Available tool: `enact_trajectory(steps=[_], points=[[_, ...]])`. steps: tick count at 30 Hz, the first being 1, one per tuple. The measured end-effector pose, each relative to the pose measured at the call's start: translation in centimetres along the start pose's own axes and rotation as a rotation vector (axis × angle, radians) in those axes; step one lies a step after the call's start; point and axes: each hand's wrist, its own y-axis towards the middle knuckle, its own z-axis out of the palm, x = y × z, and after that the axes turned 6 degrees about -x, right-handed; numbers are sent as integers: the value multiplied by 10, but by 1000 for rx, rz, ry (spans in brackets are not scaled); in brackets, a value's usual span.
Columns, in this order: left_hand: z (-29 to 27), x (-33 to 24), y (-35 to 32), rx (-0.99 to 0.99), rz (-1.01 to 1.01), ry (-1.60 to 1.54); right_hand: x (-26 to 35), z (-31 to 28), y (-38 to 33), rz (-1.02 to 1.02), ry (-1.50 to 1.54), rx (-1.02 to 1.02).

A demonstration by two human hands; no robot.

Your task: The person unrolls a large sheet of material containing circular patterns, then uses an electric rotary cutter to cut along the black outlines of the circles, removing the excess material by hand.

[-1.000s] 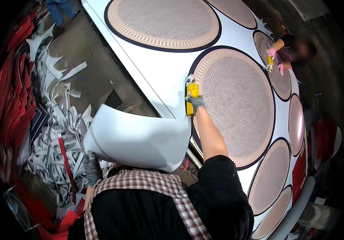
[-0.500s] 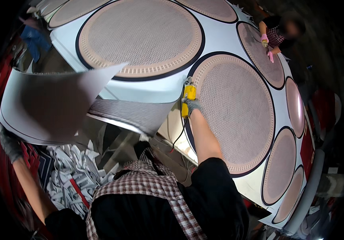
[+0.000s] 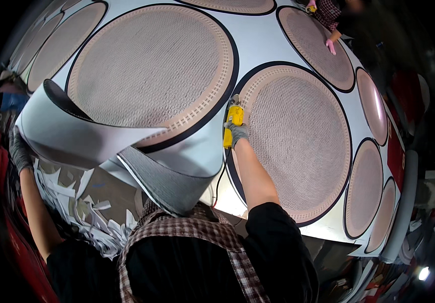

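Right hand [image 3: 237, 134], in a grey glove, fingers wrapped tight around the yellow cutter [image 3: 233, 121], its tip sitting on the pale sheet [image 3: 258, 43] right at the dark ring of the big woven disc [image 3: 298, 141]. A thin cord runs from the cutter down along the forearm. Out on the far left, the left hand [image 3: 20, 151], gloved too, fingers clamped on the edge of a loose strip [image 3: 76, 134] of the sheet, holding it lifted and curled off the surface so its grey underside shows beside the cut. The strip hangs over the edge of the surface, above a heap of white scraps [image 3: 91, 217] on the floor. Another large disc [image 3: 151, 65] lies flat just left of the cutter. Up top right, another person's hand in a pink glove [image 3: 331, 46] presses on a further disc [image 3: 318, 45].
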Motion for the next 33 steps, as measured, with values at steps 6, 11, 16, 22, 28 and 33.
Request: enact_trajectory(steps=[6,11,16,22,28,33], points=[[140,44,31,217,60,23,27,25,7,10,-89,-82],[262,89,-14,522,-13,120,25,39,24,-12,38,-101],[344,140,-57,534,111,177,50,60,36,-15,84,-142],[424,163,-121,587,458,466,91,79,65,45,140,-233],[460,194,-167,548,697,535,116,96,99,51,332,-274],[472,204,-181,526,719,513,136,99,139,51,415,-326]])
